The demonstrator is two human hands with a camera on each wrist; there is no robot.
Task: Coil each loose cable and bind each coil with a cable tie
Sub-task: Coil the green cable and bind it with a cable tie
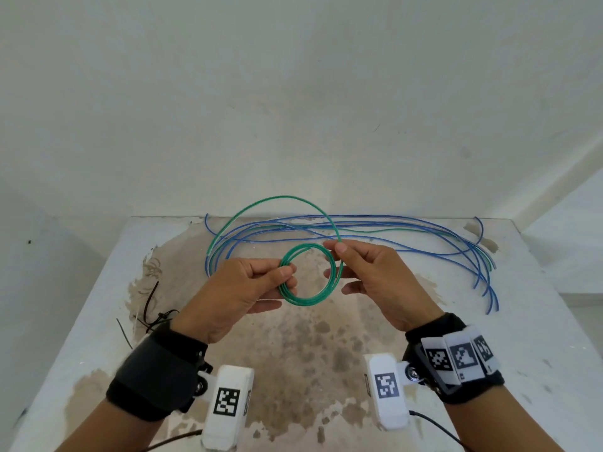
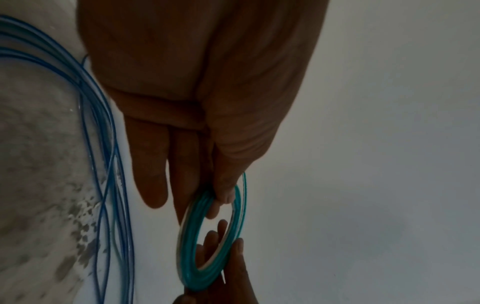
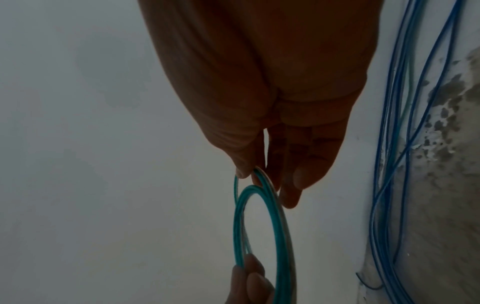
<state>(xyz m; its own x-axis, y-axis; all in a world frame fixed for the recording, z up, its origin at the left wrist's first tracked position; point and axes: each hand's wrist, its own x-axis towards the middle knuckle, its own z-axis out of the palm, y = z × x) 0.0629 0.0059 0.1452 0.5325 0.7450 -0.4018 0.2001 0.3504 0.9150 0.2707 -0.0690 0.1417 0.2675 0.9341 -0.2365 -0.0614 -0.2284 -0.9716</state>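
The left hand point(image 1: 241, 285) pinches the left side of a small round coil point(image 1: 308, 275) of thin, glossy green cable between thumb and fingers, holding it above the surface point(image 1: 538, 337). The right hand point(image 1: 375, 275) pinches the coil's upper right side, thumb and forefinger closed on the strands there; its other fingers curve loosely behind the ring. So each grip is grasping the coil. The coil shows several turns lying close together. From the right hand's pinch the uncoiled green cable point(image 1: 280, 199) rises in 1 wide arc toward the back wall, then runs down among the blue cables point(image 1: 424, 236). Those slim, smooth blue cables lie loose in long sweeping curves across the far part of the surface, their ends curling off to the right. The surface is white with a rough, mottled brown patch of worn coating. Thin dark cable ties point(image 1: 153, 305) lie at its left edge, beside the left wrist.
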